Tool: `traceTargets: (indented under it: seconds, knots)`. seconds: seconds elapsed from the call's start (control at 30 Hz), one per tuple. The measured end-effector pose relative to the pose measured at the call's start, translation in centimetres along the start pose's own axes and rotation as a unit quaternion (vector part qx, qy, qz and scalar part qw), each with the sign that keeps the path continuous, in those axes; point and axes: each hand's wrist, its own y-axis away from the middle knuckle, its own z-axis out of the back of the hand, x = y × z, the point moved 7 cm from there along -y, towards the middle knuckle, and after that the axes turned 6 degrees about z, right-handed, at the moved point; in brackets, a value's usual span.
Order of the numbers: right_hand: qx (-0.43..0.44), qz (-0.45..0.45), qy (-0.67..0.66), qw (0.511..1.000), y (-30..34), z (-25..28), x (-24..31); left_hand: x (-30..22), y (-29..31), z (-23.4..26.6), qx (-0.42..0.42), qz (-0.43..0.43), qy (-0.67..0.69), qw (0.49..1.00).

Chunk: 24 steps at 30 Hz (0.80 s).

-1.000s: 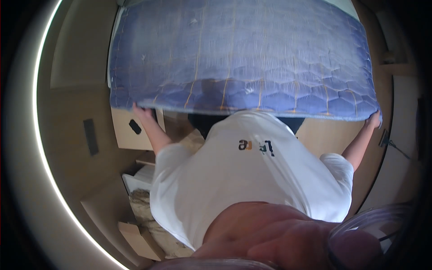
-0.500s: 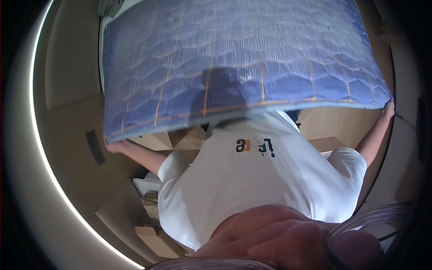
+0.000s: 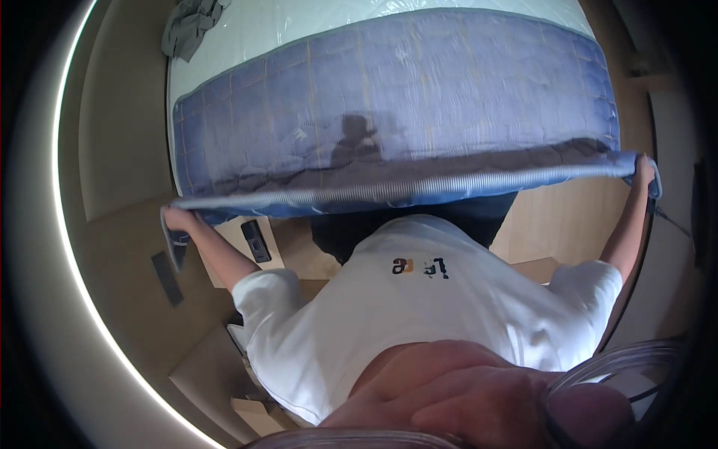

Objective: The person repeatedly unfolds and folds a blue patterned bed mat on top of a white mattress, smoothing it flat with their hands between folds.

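Note:
A blue-purple quilted mattress pad with thin yellow lines and a striped edging stretches across the bed in front of me. Its far part rests on a pale, shiny mattress, while its near edge is raised along my waist. My left hand is closed round the near left corner, and a flap of the pad hangs below it. At the opposite corner my right hand grips the edge, with a piece folded over outside the fingers. Both arms are spread wide.
Grey crumpled cloth lies at the bed's far left corner. A dark phone is on a light surface near my left forearm. An opened cardboard box stands at lower left. Wooden floor shows to the right.
The pad was lifted and billowing near me; now its far part has settled lower on the bed, baring the mattress beyond. Both hands keep hold of the near corners.

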Motion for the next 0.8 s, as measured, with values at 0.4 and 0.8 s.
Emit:
traceTargets:
  seconds: [0.4, 0.8]
  knots:
    - [0.019, 0.087, -0.138, 0.986, 16.9, -4.3, 29.9, -28.4, -0.5, -13.2, 0.259, -0.286, 0.008, 0.922]
    - [0.07, 0.49, -0.037, 0.868, 60.2, -6.5, 28.1, -16.1, 35.9, 1.9, 0.238, -0.404, 0.132, 0.874]
